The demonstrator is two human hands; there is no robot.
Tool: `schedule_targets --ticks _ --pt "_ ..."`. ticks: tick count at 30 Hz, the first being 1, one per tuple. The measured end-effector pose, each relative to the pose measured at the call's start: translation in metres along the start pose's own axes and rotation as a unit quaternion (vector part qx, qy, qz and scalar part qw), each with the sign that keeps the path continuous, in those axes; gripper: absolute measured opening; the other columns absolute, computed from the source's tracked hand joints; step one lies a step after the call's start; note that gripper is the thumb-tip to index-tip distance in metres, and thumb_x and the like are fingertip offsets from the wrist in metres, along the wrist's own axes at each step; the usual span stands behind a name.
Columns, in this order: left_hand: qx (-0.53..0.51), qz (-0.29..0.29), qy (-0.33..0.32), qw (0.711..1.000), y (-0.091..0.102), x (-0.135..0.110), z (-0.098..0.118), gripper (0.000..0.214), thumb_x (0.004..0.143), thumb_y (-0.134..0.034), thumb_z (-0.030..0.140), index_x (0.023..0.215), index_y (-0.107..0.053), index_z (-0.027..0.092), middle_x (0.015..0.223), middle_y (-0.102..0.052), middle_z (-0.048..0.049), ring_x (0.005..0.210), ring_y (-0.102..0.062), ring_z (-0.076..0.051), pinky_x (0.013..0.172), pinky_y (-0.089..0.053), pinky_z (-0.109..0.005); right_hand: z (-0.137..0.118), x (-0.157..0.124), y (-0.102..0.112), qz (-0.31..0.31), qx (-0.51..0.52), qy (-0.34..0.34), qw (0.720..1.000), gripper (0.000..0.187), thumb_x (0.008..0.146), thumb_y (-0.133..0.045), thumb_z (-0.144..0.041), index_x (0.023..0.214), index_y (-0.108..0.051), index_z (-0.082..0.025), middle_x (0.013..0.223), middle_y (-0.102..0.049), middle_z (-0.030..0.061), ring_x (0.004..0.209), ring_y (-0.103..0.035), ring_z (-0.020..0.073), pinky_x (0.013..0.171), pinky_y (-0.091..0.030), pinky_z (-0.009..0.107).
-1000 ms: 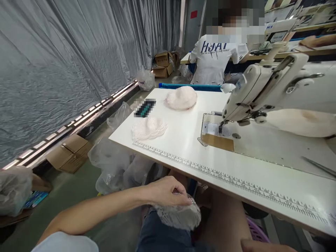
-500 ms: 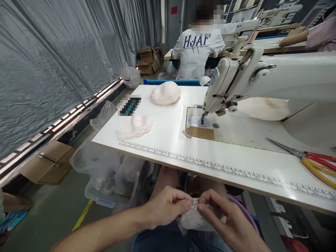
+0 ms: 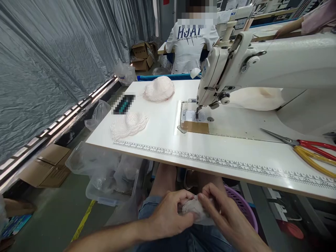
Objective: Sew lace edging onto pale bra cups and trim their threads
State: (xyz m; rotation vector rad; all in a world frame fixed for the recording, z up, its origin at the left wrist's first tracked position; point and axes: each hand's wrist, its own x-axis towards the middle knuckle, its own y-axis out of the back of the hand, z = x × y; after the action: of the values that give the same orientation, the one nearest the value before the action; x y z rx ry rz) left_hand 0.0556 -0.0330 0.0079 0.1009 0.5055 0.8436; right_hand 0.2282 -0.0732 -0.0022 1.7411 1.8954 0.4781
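Over the lap, a small white piece of lacy fabric (image 3: 197, 209) is pinched between both hands. My left hand (image 3: 172, 213) has thumb and fingers closed on its left edge. On its other side my right hand (image 3: 223, 210) grips it between thumb and fingertips. Part of the fabric is hidden by the fingers. On the table above lie a white lace piece (image 3: 129, 125) with a scalloped edge and, farther back, a pale padded cup shape (image 3: 159, 89). Neither is touched by the hands.
A white sewing machine (image 3: 262, 66) stands on the white table (image 3: 157, 136), which has a printed ruler along its front edge. Scissors (image 3: 301, 145) with red and yellow handles lie at right. A purple basket (image 3: 243, 206) sits below, a plastic bin (image 3: 102, 196) left. A person (image 3: 193, 45) sits ahead.
The fabric has been turned and bunched up between the hands. My left hand's fingers have curled farther round it. The view has shifted slightly, so the table appears higher and more to the left.
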Motion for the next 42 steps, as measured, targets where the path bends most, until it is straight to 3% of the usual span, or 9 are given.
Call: schedule_targets --ticks 4,11,16,22,28,32,36,39,42 --pt "0.025 0.030 -0.030 0.999 -0.006 0.007 -0.004 0.026 0.075 -0.050 0.015 0.095 -0.065 0.018 0.073 -0.061 0.0008 0.064 -0.048 -0.011 0.062 -0.036 -0.021 0.004 -0.002 0.000 0.003 -0.011 0.027 1.000 0.024 0.092 -0.041 -0.044 0.079 -0.046 -0.024 0.059 -0.052 -0.0044 0.049 -0.048 0.0114 0.045 -0.031 0.020" --pt "-0.176 -0.039 0.027 0.983 -0.008 0.013 -0.007 0.023 0.076 -0.054 0.020 0.093 -0.062 0.008 0.059 -0.050 0.0018 0.050 -0.038 -0.007 0.048 -0.029 -0.018 0.009 -0.002 0.009 -0.071 0.020 0.043 0.996 0.023 0.094 -0.040 -0.039 0.081 -0.051 -0.023 0.069 -0.056 -0.0011 0.061 -0.051 0.0137 0.051 -0.035 0.022" --pt "-0.161 -0.040 0.020 0.986 -0.004 0.011 -0.001 0.026 0.081 -0.053 0.028 0.093 -0.063 0.007 0.058 -0.046 0.0021 0.051 -0.035 -0.007 0.047 -0.026 -0.019 0.009 0.002 0.010 -0.086 0.038 0.038 0.995 0.026 0.094 -0.039 -0.041 0.078 -0.049 -0.023 0.065 -0.049 -0.0022 0.057 -0.046 0.0129 0.047 -0.030 0.022" --pt "-0.126 -0.052 0.017 0.991 0.000 0.011 -0.001 0.023 0.075 -0.059 0.024 0.092 -0.065 0.010 0.068 -0.059 -0.0014 0.057 -0.047 -0.008 0.053 -0.034 -0.018 0.007 0.005 0.011 -0.111 0.019 0.013 0.994 0.024 0.094 -0.039 -0.042 0.083 -0.048 -0.023 0.063 -0.045 -0.0044 0.049 -0.039 0.0101 0.043 -0.026 0.021" --pt "0.005 -0.024 -0.008 1.000 0.001 0.012 0.002 0.018 0.077 -0.051 0.017 0.087 -0.066 0.014 0.071 -0.067 -0.0016 0.061 -0.054 -0.011 0.067 -0.041 -0.023 0.007 0.008 0.011 -0.115 -0.019 0.014 0.993 0.022 0.093 -0.040 -0.042 0.104 -0.050 -0.026 0.072 -0.058 -0.0017 0.063 -0.054 0.0149 0.054 -0.038 0.023" --pt "0.059 -0.009 -0.042 0.997 0.007 0.011 0.002 0.030 0.069 -0.045 0.002 0.089 -0.061 0.017 0.067 -0.064 0.0039 0.059 -0.050 -0.009 0.076 -0.038 -0.026 0.008 0.008 0.013 -0.134 -0.053 0.011 0.989 0.029 0.093 -0.039 -0.046 0.085 -0.057 -0.025 0.069 -0.058 0.0008 0.066 -0.055 0.0177 0.050 -0.035 0.024" --pt "0.037 0.006 -0.046 0.998 0.015 0.014 0.000 0.037 0.061 -0.041 -0.004 0.088 -0.058 0.015 0.065 -0.059 0.0042 0.062 -0.050 -0.009 0.071 -0.038 -0.022 0.009 0.012 0.016 -0.136 -0.016 0.034 0.990 0.031 0.093 -0.040 -0.044 0.075 -0.056 -0.023 0.066 -0.054 -0.0004 0.065 -0.053 0.0162 0.054 -0.037 0.025" --pt "-0.031 -0.037 -0.030 0.998 0.019 0.015 0.001 0.032 0.068 -0.045 0.003 0.095 -0.059 0.013 0.070 -0.060 0.0008 0.064 -0.051 -0.010 0.064 -0.038 -0.021 0.011 0.014 0.018 -0.121 0.045 0.038 0.991 0.029 0.092 -0.044 -0.041 0.074 -0.058 -0.024 0.074 -0.053 -0.0001 0.070 -0.054 0.0149 0.060 -0.040 0.024" --pt "-0.038 -0.076 -0.033 0.996 0.021 0.015 0.002 0.032 0.073 -0.061 0.022 0.104 -0.061 0.014 0.078 -0.061 -0.0004 0.071 -0.053 -0.012 0.065 -0.038 -0.021 0.013 0.013 0.019 -0.094 0.072 0.021 0.993 0.025 0.089 -0.050 -0.040 0.073 -0.060 -0.024 0.084 -0.052 0.0017 0.080 -0.055 0.0158 0.066 -0.044 0.024"
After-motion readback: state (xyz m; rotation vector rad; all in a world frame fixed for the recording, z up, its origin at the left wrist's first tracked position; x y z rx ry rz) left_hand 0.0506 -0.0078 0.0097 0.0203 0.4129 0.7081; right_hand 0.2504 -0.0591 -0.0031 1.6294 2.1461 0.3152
